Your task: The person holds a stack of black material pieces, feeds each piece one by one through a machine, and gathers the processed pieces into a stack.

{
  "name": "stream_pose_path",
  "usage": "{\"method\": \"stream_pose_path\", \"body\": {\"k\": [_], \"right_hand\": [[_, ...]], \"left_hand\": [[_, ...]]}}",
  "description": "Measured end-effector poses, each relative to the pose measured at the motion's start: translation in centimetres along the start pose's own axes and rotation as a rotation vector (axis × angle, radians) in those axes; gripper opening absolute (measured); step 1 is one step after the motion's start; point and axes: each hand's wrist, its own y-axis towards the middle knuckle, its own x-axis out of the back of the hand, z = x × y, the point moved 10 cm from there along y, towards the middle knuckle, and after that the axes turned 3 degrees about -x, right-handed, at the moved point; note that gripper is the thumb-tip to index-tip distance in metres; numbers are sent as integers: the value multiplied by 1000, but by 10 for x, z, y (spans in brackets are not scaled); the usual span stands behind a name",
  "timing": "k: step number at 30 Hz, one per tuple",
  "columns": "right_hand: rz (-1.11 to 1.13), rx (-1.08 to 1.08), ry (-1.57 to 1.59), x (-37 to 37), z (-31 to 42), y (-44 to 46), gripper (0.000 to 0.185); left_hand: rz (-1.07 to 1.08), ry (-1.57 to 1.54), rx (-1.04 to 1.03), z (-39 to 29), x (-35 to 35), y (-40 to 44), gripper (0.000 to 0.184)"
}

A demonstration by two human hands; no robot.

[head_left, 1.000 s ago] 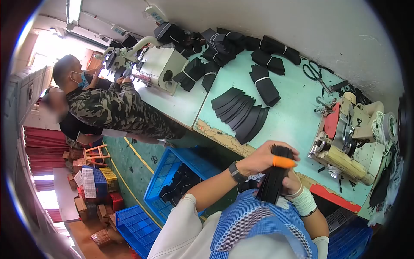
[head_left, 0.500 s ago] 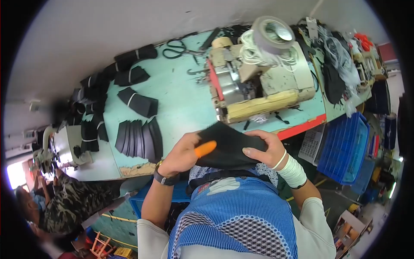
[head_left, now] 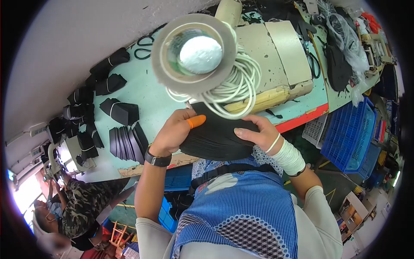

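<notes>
A stack of thin black fabric-like pieces [head_left: 217, 137] is held in front of my body, its lower edges slightly fanned. My left hand [head_left: 173, 131] grips its left side, with an orange finger cot [head_left: 196, 121] on the thumb lying on top. My right hand [head_left: 260, 134] holds the right side, thumb on the top face and fingers underneath, mostly hidden. The far edge of the stack reaches the beige machine [head_left: 274, 56] on the table. A grey ring-shaped roll [head_left: 159, 54] and a coil of white cord [head_left: 241, 82] hide part of that machine.
On the pale green table [head_left: 155, 93], tied black bundles [head_left: 119, 111] and a fanned row of black pieces [head_left: 125, 142] lie to the left. Scissors [head_left: 143, 47] lie behind. Blue crates [head_left: 349, 136] stand right. A person in camouflage clothing [head_left: 84, 207] sits at left.
The view has moved closer to the machine, so the roll and cord look larger. Both hands still hold the stack, which now shows its layered edges and sits nearer the machine.
</notes>
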Motion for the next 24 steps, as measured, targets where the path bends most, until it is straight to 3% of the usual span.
{"method": "stream_pose_path", "body": {"k": [3,5,8,9,11,12,13,14,15,17,18,20,21,23,24], "right_hand": [[-5,56,16,7,-15,9,55],[14,41,15,17,-2,2,51],[-108,50,25,62,33,-17,30],[-214,191,-295,80,56,-28,26],[-669,563,-515,98,105,-69,25],[-842,772,-842,91,129,-83,28],[-998,971,-1185,79,139,-85,31],[-1044,784,-1463,85,117,-54,39],[-984,558,-1520,85,96,-38,41],[-836,805,-1182,44,85,-58,47],[-658,848,-975,25,77,-67,54],[-25,353,-284,-14,36,-46,68],[238,195,-193,-34,7,-39,63],[263,160,87,-39,-15,-36,52],[215,138,68,-31,-8,-37,47]], "left_hand": [[2,80,55,-2,-3,0,25],[1,86,-78,-6,-10,3,26],[57,67,-119,-9,-20,1,20],[78,65,-126,-8,-24,-1,20],[83,-4,-265,-17,-21,-9,21],[131,153,-266,-14,-19,-11,21],[139,113,-151,-4,-20,-11,22],[159,118,-135,-4,-22,-12,23],[169,125,-117,-4,-23,-13,23],[194,153,-157,-11,-24,-17,23],[202,180,-174,-11,-23,-19,24],[217,149,-147,-7,-22,-21,24],[232,124,-122,-5,-22,-20,24],[215,128,-142,-4,-19,-17,26],[193,132,-155,-4,-16,-17,28]]}}
